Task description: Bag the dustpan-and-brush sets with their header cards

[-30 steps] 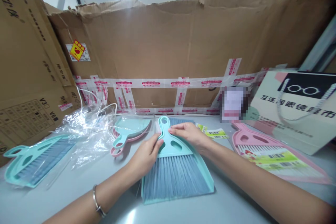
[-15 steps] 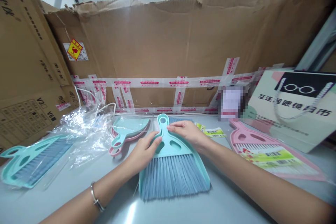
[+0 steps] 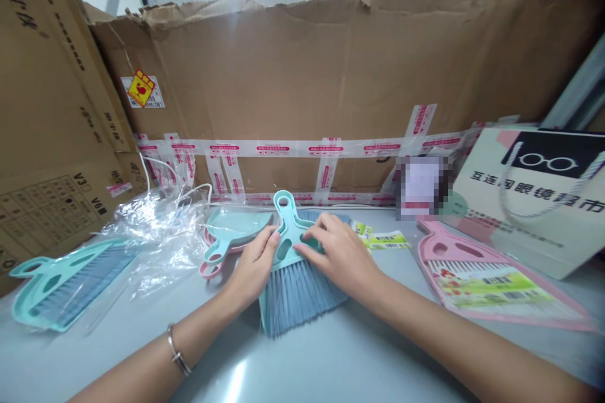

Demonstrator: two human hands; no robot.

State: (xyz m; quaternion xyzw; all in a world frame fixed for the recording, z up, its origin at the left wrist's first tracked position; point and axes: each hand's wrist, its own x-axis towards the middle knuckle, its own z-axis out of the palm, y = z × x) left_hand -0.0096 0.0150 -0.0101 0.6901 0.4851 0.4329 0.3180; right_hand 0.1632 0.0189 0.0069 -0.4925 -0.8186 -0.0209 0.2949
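A teal hand broom [image 3: 302,293] with blue-grey bristles lies in front of me, its looped handle pointing away. It is nested on a teal dustpan, whose left rim shows beside the bristles. My left hand [image 3: 258,258] grips the left side near the neck, thumb on top. Bent over the right side, my right hand [image 3: 343,252] has its thumb and fingers at the oval hole. It hides part of the broom's right side. Just left of my left hand are a teal dustpan [image 3: 241,227] and a pink one [image 3: 208,271] under it.
Wrapped teal [image 3: 70,283] and pink [image 3: 496,277] dustpan sets lie at left and right. Crumpled clear plastic [image 3: 161,233], blue-grey bristles and green-yellow labels [image 3: 385,239] lie behind. Cardboard boxes [image 3: 283,75] wall the back and left; a paper bag [image 3: 543,201] stands right.
The broom and dustpan have turned, the handle tipping left and the bristles swinging right and away. My right hand has moved from the neck down to the right hole.
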